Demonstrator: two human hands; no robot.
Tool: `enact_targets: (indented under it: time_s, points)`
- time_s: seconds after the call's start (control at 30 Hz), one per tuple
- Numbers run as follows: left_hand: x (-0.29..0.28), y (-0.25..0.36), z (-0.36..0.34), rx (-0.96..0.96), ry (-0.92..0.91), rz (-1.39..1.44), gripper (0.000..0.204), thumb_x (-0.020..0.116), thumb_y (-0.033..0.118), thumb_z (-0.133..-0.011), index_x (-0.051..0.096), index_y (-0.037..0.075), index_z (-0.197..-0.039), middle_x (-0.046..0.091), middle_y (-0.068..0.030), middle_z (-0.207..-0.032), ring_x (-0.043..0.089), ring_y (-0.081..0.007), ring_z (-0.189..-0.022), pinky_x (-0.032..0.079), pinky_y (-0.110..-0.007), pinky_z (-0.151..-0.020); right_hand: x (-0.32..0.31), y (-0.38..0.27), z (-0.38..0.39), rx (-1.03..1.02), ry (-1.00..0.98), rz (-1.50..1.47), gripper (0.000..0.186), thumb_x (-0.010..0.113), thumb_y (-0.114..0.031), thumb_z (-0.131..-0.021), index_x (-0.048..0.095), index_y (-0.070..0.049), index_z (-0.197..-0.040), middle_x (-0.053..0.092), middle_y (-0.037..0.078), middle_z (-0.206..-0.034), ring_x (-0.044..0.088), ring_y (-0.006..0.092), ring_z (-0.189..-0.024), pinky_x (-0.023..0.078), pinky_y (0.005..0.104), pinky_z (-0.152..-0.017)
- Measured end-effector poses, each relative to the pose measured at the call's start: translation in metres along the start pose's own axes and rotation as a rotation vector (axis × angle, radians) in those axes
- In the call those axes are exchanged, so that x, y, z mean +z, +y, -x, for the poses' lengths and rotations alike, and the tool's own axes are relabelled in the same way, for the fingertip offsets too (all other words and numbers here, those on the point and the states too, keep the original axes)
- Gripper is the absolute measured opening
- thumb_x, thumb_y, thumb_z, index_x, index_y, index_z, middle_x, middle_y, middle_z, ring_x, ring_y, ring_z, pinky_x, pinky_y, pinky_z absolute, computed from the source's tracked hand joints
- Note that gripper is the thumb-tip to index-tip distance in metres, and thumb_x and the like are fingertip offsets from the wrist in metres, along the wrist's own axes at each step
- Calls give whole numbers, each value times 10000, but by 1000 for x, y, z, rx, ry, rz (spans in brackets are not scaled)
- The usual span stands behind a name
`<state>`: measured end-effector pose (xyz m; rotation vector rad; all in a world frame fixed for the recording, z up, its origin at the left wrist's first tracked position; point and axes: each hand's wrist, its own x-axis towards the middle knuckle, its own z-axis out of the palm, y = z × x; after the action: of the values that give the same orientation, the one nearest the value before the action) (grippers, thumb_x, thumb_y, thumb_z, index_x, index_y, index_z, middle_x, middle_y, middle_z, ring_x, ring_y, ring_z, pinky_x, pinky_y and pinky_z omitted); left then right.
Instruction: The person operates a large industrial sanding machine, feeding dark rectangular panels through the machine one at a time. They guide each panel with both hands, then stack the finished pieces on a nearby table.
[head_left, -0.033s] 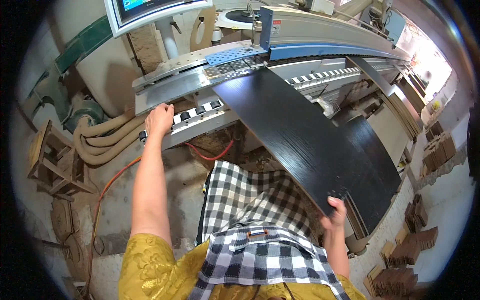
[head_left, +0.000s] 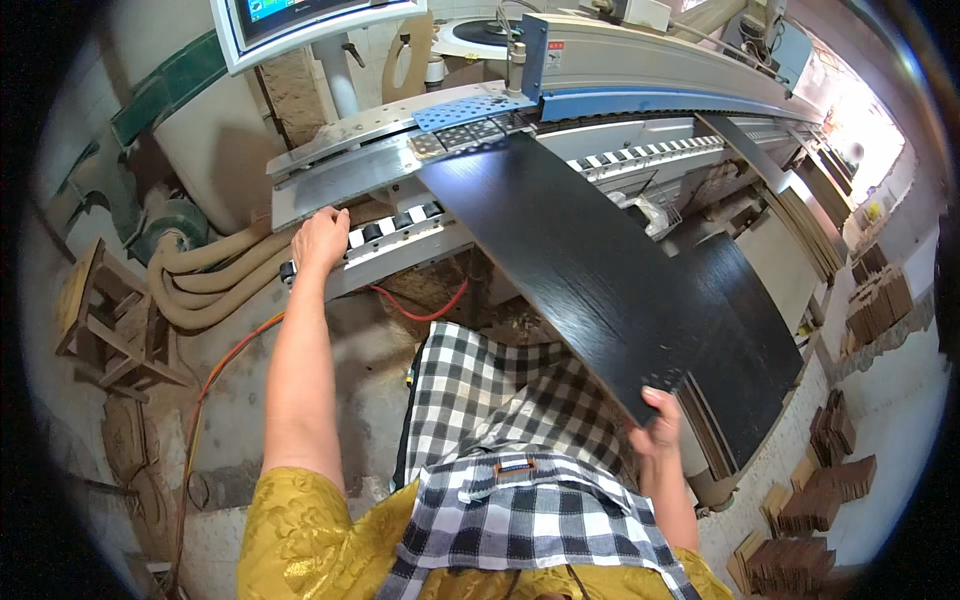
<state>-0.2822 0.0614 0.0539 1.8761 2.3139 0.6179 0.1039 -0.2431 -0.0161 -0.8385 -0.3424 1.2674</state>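
My right hand [head_left: 656,422] grips the near corner of a black wood-grain panel [head_left: 560,250], thumb on top and fingers hidden beneath. The panel slants away to the left. Its far end lies on the metal machine bed by the perforated plate [head_left: 470,136]. Over at the left, my left hand [head_left: 320,242] is closed at the end of the roller rail [head_left: 405,232], close to the edge of the metal table [head_left: 340,190]; its fingertips are partly hidden. Right of the held panel, another black panel [head_left: 745,350] tops a stack.
A blue-edged machine beam [head_left: 680,102] runs along the back. A screen [head_left: 310,22] stands at upper left. Thick hoses [head_left: 185,290] and a wooden stool [head_left: 115,320] are at left. Stacked brown boards [head_left: 800,555] line the right wall.
My right hand and the panel's near corner have shifted slightly left and up. The panel's far end has also slid a little left. My left hand stays at the rail.
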Motion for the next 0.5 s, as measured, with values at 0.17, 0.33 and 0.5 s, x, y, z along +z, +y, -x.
enact_targets:
  time_s: [0.17, 0.33, 0.5]
  points:
    - [1, -1, -2, -6, -10, -3, 370, 431, 402, -857, 643, 127, -982, 634, -169, -954, 585, -346, -936, 443, -428, -828, 59, 54, -36, 135, -262, 141, 479, 645, -171, -747, 477, 45, -1140, 582, 141, -1053, 596, 263, -932, 486, 378, -824]
    - [1, -1, -1, 11, 4, -7, 372, 434, 405, -854, 643, 121, -972, 635, -177, -937, 588, -353, -922, 445, -429, -825, 109, 64, -51, 396, -639, 373, 502, 688, -122, -709, 491, 11, -1152, 588, 117, -1045, 590, 245, -964, 472, 335, -833]
    - [1, -1, -1, 13, 4, -8, 374, 435, 402, -854, 643, 114, -970, 633, -185, -930, 589, -358, -915, 445, -432, -819, 123, 77, -60, 401, -644, 612, 352, 714, -89, -713, 573, -35, -1031, 607, 39, -932, 569, 119, -844, 467, 267, -763]
